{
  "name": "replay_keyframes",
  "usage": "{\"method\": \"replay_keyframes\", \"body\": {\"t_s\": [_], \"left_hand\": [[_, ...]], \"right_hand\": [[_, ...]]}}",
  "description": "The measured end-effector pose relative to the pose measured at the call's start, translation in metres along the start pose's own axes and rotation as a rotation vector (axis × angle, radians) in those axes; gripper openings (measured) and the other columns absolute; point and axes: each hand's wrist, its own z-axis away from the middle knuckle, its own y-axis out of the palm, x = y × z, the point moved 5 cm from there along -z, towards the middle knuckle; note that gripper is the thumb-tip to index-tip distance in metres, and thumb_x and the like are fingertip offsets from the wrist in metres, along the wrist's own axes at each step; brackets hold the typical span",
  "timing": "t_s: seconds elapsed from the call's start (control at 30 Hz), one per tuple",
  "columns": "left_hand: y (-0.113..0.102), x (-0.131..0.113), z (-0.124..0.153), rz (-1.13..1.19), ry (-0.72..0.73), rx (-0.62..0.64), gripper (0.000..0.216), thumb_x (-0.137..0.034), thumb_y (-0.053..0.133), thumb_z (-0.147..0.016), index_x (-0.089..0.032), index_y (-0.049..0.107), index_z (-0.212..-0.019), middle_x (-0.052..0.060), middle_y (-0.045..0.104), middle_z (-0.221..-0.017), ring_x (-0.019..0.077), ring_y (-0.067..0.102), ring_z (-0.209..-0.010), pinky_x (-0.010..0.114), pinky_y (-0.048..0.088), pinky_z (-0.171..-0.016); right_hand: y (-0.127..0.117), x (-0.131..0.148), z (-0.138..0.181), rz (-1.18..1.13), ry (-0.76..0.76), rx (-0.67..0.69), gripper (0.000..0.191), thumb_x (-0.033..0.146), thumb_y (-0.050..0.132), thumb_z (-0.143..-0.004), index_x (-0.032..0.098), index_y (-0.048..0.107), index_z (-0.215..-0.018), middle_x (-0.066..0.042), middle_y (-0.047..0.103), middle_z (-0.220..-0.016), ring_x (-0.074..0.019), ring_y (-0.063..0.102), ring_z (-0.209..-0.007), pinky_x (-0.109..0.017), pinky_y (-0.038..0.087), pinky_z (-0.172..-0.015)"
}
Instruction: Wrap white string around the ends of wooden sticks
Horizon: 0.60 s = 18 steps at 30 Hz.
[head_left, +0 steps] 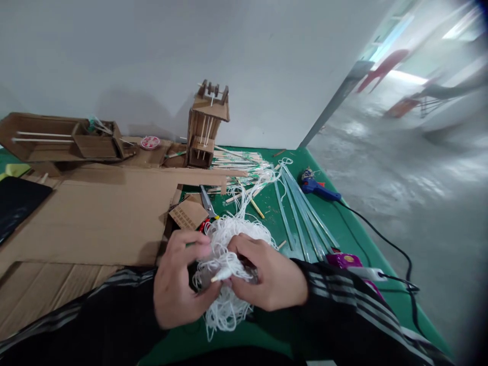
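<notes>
A large loose tangle of white string (244,229) lies in front of me on the green table. My right hand (269,277) grips a thin wooden stick (214,279) wound thickly with the same string, its pale pointed tip showing toward the left. Beside that tip, my left hand (179,279) has thumb and forefinger apart around the wound string; the thumb tip comes close to the stick, and I see nothing held between these fingers. Part of the stick is hidden by string and the right hand. Scissors (208,202) lie just beyond the left hand, next to a cardboard piece (188,212).
Cardboard sheets (114,213) cover the left side. Behind stand a cardboard tower (206,127) and a long cardboard box (57,137). Wrapped sticks (244,162), clear glue sticks (305,213) and a blue glue gun (320,190) with its cord lie to the right, near a power strip (368,273).
</notes>
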Motion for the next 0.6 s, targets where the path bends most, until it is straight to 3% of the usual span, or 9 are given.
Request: {"method": "replay_keyframes", "body": {"t_s": [0.03, 0.1, 0.23, 0.33, 0.4, 0.47, 0.6], "left_hand": [[-0.001, -0.008, -0.001, -0.082, 0.155, -0.01, 0.044, -0.007, 0.07, -0.071, -0.028, 0.056, -0.106, 0.004, 0.053, -0.105, 0.0239, 0.052, -0.097, 0.043, 0.047, -0.087], [-0.005, -0.016, -0.003, -0.243, 0.314, -0.037, 0.033, -0.006, 0.074, -0.072, -0.029, 0.066, -0.094, 0.0, 0.055, -0.088, 0.0195, 0.051, -0.086, 0.039, 0.047, -0.086], [-0.003, -0.018, -0.006, -0.376, 0.493, 0.157, 0.034, -0.009, 0.072, -0.079, -0.028, 0.069, -0.106, -0.002, 0.066, -0.077, 0.0172, 0.053, -0.075, 0.035, 0.048, -0.077], [-0.005, -0.015, -0.005, -0.427, 0.535, 0.256, 0.03, -0.009, 0.064, -0.086, -0.023, 0.068, -0.112, 0.0, 0.072, -0.081, 0.0172, 0.057, -0.075, 0.034, 0.048, -0.074], [-0.008, -0.015, -0.004, -0.452, 0.532, 0.282, 0.027, -0.011, 0.06, -0.089, -0.021, 0.067, -0.113, 0.001, 0.074, -0.086, 0.0178, 0.06, -0.079, 0.034, 0.049, -0.075], [-0.011, -0.016, -0.004, -0.461, 0.508, 0.294, 0.026, -0.011, 0.058, -0.09, -0.02, 0.067, -0.113, 0.003, 0.075, -0.092, 0.0192, 0.062, -0.085, 0.035, 0.05, -0.077], [-0.024, -0.022, -0.011, -0.418, 0.466, 0.275, 0.025, -0.01, 0.062, -0.087, -0.016, 0.067, -0.11, 0.004, 0.075, -0.101, 0.0197, 0.066, -0.093, 0.032, 0.052, -0.084]], "right_hand": [[-0.001, 0.001, 0.0, 0.011, -0.013, -0.004, 0.011, 0.021, 0.056, -0.074, 0.019, 0.048, -0.082, 0.0, 0.053, -0.071, -0.0124, 0.046, -0.059, -0.025, 0.036, -0.054], [-0.002, 0.002, 0.001, 0.033, -0.024, -0.008, 0.012, 0.02, 0.054, -0.072, 0.019, 0.047, -0.082, 0.0, 0.053, -0.071, -0.0131, 0.047, -0.06, -0.025, 0.037, -0.054], [0.001, 0.001, 0.004, 0.049, 0.014, 0.013, 0.025, 0.018, 0.055, -0.07, 0.019, 0.047, -0.094, 0.001, 0.055, -0.07, -0.0138, 0.049, -0.059, -0.025, 0.039, -0.053], [0.001, 0.002, 0.005, 0.046, -0.069, -0.004, 0.053, 0.016, 0.056, -0.075, 0.015, 0.038, -0.125, -0.006, 0.062, -0.093, -0.0168, 0.058, -0.073, -0.028, 0.047, -0.065], [0.001, 0.005, 0.005, 0.072, -0.172, -0.015, 0.061, 0.014, 0.054, -0.078, 0.014, 0.034, -0.135, -0.011, 0.059, -0.109, -0.0195, 0.059, -0.089, -0.032, 0.048, -0.077], [0.001, 0.005, 0.005, 0.123, -0.232, -0.005, 0.054, 0.011, 0.051, -0.079, 0.014, 0.043, -0.133, -0.011, 0.058, -0.108, -0.0207, 0.057, -0.092, -0.033, 0.047, -0.079], [-0.002, 0.003, 0.005, 0.24, -0.249, -0.064, 0.038, 0.005, 0.047, -0.075, 0.014, 0.061, -0.108, -0.007, 0.059, -0.086, -0.0205, 0.052, -0.079, -0.034, 0.042, -0.071]]}}
